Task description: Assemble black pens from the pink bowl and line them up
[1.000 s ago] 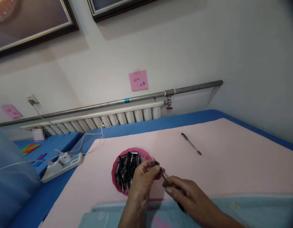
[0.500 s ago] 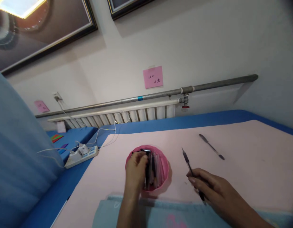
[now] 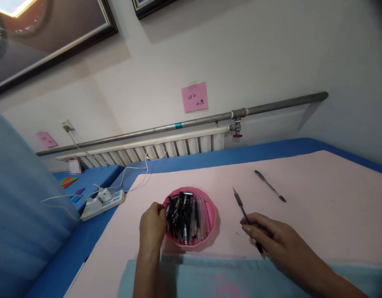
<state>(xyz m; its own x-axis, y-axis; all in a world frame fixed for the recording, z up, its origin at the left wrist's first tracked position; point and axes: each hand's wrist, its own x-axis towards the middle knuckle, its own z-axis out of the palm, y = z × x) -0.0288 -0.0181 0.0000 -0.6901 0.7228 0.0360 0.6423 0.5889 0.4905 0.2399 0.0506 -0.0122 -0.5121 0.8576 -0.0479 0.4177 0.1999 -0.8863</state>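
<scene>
My left hand [image 3: 152,227] is at the left rim of a pink scalloped bowl [image 3: 212,215], fingers curled and seemingly pinching its edge. Inside the bowl lie many black pens or pen parts [image 3: 178,215], with clear tubes [image 3: 203,217] along the right side. My right hand [image 3: 268,238] grips an uncapped black ballpoint pen [image 3: 239,201] by its rear part, its point directed up and away from me. Beyond that hand a second pen [image 3: 269,186] with dark ends rests on the pink sheet [image 3: 318,207].
A tiny dark bit [image 3: 237,233] lies between bowl and right hand. Along the near edge runs a light-blue cloth [image 3: 191,275]. At left are a power strip [image 3: 116,201] with plugs and white cables, and a blue curtain [image 3: 20,207]. A radiator [image 3: 191,145] stands behind the table.
My left hand left the pen tip, passed over the bowl and now is at its left rim. The pen stayed in my right hand, which moved away from the left. The view shifted.
</scene>
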